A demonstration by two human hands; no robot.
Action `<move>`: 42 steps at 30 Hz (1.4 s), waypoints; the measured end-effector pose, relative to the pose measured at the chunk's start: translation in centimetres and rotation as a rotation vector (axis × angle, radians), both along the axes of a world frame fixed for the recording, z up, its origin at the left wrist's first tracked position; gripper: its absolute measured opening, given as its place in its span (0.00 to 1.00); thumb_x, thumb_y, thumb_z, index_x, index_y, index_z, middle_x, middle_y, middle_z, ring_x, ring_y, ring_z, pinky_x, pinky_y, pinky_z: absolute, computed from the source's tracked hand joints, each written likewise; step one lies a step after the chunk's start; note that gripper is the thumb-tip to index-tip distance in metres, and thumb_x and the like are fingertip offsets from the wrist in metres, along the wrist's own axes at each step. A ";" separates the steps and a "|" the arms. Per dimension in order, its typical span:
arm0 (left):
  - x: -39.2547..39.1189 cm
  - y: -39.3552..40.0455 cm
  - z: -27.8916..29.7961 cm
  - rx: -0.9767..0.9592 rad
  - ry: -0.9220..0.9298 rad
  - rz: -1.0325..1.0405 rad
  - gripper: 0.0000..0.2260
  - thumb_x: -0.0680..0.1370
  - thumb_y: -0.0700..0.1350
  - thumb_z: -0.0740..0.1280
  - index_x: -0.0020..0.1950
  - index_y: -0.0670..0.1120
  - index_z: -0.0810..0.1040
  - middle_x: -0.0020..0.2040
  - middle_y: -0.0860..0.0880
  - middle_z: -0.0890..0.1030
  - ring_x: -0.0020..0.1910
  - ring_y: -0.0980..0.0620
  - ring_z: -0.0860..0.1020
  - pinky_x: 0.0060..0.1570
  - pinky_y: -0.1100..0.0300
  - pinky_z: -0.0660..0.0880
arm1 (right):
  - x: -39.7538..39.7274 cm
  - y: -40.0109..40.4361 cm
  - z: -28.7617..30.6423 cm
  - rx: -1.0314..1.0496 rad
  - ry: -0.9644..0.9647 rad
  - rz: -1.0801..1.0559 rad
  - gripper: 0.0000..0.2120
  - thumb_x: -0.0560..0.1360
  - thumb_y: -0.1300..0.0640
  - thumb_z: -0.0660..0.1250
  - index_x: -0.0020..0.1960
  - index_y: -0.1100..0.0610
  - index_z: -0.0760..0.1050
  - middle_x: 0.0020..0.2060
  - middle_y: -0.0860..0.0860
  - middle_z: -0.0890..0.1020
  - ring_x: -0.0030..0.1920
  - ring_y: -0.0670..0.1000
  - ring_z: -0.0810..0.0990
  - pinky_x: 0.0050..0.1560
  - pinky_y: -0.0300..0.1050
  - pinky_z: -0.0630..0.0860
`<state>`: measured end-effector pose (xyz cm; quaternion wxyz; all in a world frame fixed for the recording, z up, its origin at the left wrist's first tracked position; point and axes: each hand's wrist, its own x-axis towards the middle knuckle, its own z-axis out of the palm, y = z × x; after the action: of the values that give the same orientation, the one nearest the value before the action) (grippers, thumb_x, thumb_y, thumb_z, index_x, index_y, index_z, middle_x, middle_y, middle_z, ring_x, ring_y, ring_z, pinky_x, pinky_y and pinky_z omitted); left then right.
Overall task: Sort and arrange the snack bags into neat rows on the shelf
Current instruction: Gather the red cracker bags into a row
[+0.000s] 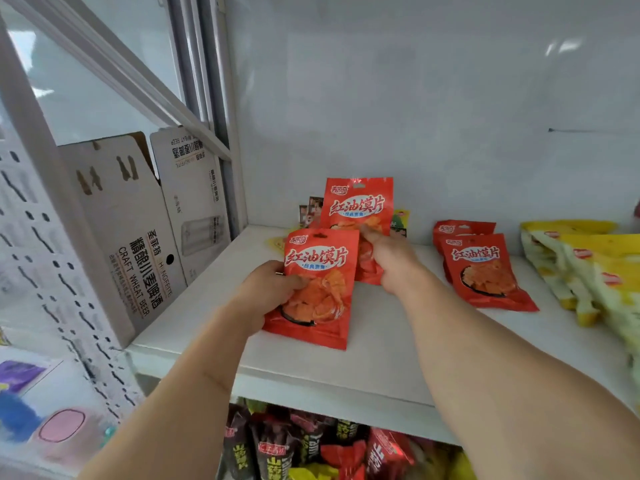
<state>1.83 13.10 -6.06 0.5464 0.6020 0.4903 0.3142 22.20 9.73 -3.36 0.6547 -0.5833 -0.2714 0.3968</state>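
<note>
My left hand (pixel 273 285) grips the left edge of a red snack bag (pixel 320 271), thumb across its front, holding it upright on the white shelf (pixel 346 368). Behind it stands a second red bag (pixel 358 206) that my right hand (pixel 388 258) holds at its lower right side. Two more red bags (pixel 481 271) lie overlapped on the shelf to the right. Yellow snack bags (pixel 585 268) lie in a pile at the far right.
Small packets (pixel 311 211) lean against the back wall behind the red bags. White craft beer cartons (pixel 138 230) stand left of the shelf past the metal upright. Dark, red and yellow snack bags (pixel 311 445) fill the shelf below.
</note>
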 end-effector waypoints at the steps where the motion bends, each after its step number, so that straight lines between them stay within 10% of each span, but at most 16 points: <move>1: 0.0 -0.8 -0.2 -0.032 -0.051 -0.020 0.13 0.73 0.41 0.76 0.55 0.45 0.79 0.50 0.46 0.86 0.49 0.43 0.85 0.55 0.46 0.81 | 0.3 -1.2 -0.5 0.005 -0.013 -0.046 0.08 0.75 0.53 0.73 0.51 0.55 0.81 0.42 0.56 0.87 0.36 0.56 0.87 0.44 0.60 0.83; 9: 2.1 -6.9 -1.7 -0.119 -0.231 -0.134 0.13 0.73 0.41 0.76 0.54 0.42 0.77 0.48 0.40 0.86 0.47 0.40 0.85 0.51 0.44 0.82 | 3.7 -11.0 -3.5 0.020 -0.188 -0.305 0.06 0.75 0.53 0.74 0.49 0.52 0.79 0.45 0.48 0.85 0.46 0.52 0.85 0.53 0.52 0.82; 18: 7.6 -10.4 -1.9 -0.134 -0.286 -0.196 0.18 0.73 0.43 0.77 0.58 0.42 0.75 0.50 0.40 0.86 0.47 0.41 0.86 0.50 0.45 0.82 | 10.2 -17.9 -4.0 -0.100 -0.308 -0.439 0.10 0.74 0.52 0.74 0.53 0.55 0.81 0.46 0.53 0.85 0.38 0.49 0.83 0.35 0.37 0.77; 23: 11.1 -12.0 -1.9 -0.096 -0.265 -0.162 0.17 0.72 0.43 0.78 0.57 0.43 0.76 0.49 0.42 0.86 0.46 0.43 0.86 0.48 0.48 0.82 | 13.9 -18.7 -5.1 -0.174 -0.425 -0.428 0.08 0.73 0.49 0.74 0.48 0.52 0.81 0.46 0.53 0.86 0.45 0.55 0.85 0.54 0.52 0.81; 42: 16.6 -14.1 -2.1 -0.070 -0.148 -0.021 0.21 0.68 0.49 0.80 0.57 0.46 0.77 0.50 0.45 0.87 0.47 0.43 0.86 0.52 0.42 0.82 | 17.7 -16.1 -6.0 -0.457 -0.793 -0.456 0.16 0.75 0.48 0.70 0.58 0.56 0.75 0.55 0.56 0.82 0.56 0.60 0.80 0.49 0.48 0.74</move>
<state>18.42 -0.99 -8.13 0.6051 0.5629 0.4526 0.3347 39.88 -6.36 -9.40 0.4270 -0.8617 -0.2710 0.0414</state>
